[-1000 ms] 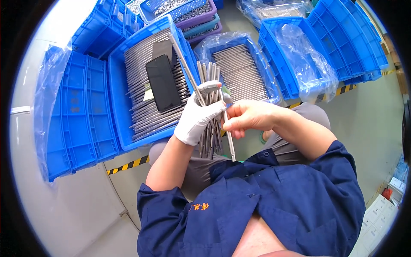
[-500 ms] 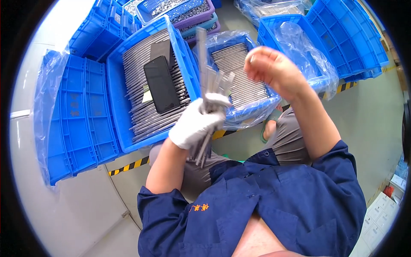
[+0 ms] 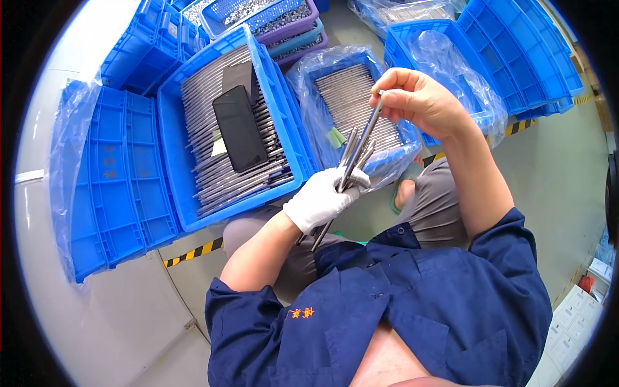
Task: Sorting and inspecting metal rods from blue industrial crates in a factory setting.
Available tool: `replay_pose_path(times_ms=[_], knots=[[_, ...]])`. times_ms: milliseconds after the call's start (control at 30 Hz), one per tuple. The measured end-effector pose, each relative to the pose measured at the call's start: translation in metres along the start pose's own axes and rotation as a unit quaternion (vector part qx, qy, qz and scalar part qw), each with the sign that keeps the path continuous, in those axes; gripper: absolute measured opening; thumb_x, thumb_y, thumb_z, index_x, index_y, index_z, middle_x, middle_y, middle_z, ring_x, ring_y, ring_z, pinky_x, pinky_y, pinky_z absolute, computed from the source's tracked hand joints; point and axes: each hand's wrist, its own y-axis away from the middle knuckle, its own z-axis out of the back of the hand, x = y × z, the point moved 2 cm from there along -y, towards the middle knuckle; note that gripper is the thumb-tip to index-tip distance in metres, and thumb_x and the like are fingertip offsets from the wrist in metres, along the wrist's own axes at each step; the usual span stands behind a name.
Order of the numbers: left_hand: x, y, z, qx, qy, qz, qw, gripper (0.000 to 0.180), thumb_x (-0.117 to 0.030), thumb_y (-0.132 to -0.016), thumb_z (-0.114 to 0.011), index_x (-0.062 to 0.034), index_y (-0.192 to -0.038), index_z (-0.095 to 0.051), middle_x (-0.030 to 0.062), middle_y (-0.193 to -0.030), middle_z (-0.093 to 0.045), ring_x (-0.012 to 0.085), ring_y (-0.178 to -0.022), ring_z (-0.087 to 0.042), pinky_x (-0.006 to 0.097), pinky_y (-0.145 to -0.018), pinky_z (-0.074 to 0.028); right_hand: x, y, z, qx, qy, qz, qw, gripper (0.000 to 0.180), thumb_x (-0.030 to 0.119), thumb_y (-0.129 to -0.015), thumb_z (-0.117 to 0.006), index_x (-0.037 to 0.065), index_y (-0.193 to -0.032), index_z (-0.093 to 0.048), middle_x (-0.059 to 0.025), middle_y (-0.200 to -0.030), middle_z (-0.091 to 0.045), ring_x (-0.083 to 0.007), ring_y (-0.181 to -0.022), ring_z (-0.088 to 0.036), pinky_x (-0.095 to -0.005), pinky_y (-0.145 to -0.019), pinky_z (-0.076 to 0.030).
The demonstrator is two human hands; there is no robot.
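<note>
My left hand (image 3: 322, 201), in a white glove, is wrapped round a bundle of slim metal rods (image 3: 353, 146). Their lower ends stick out below the glove, over my lap. One longer metal rod (image 3: 371, 128) rises out of the bundle at a tilt. At its upper tip, thumb and fingers of my bare right hand (image 3: 425, 106) are pinched on it. Behind the hands, a plastic-lined blue crate (image 3: 412, 145) holds rows of similar rods (image 3: 351, 93). To the left, a larger blue crate (image 3: 284, 106) is filled with longer rods (image 3: 209, 116).
A black smartphone (image 3: 240, 129) lies on the rods in the left crate. Stacked blue crates (image 3: 122, 180) flank the far left. Baskets of small metal parts (image 3: 290, 19) stand at the back. Another blue crate with a plastic liner (image 3: 445, 64) is at the back right.
The bundle has swung from near upright to leaning right, and my left hand has shifted slightly right and down. My right fingers, apart from the rods before, now pinch one rod's tip.
</note>
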Motion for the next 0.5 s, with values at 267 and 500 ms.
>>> replay_pose_path(times_ms=[267, 500], knots=[[0.0, 0.001, 0.002, -0.001, -0.013, 0.003, 1.0, 0.018, -0.009, -0.075, -0.055, -0.0042, -0.092, -0.057, 0.0038, -0.083, -0.057, 0.0114, -0.078, -0.052, 0.025, -0.073, -0.042, -0.017, 0.001, -0.021, 0.033, 0.085, -0.065, 0.994, 0.018, 0.006, -0.068, -0.063, 0.002, -0.085, -0.058, -0.0071, -0.081, -0.061, -0.01, -0.068, -0.054, -0.0218, -0.059, -0.043], [0.001, -0.001, 0.011, -0.008, 0.128, 0.045, 0.991, 0.042, -0.011, -0.069, -0.061, -0.0034, -0.108, -0.05, 0.004, -0.094, -0.055, 0.0119, -0.086, -0.051, 0.024, -0.076, -0.041, -0.045, 0.0, -0.047, 0.045, 0.059, -0.044, 0.996, 0.013, 0.011, -0.076, -0.059, 0.004, -0.086, -0.056, -0.0005, -0.077, -0.057, -0.0065, -0.066, -0.05, -0.0198, -0.059, -0.041]])
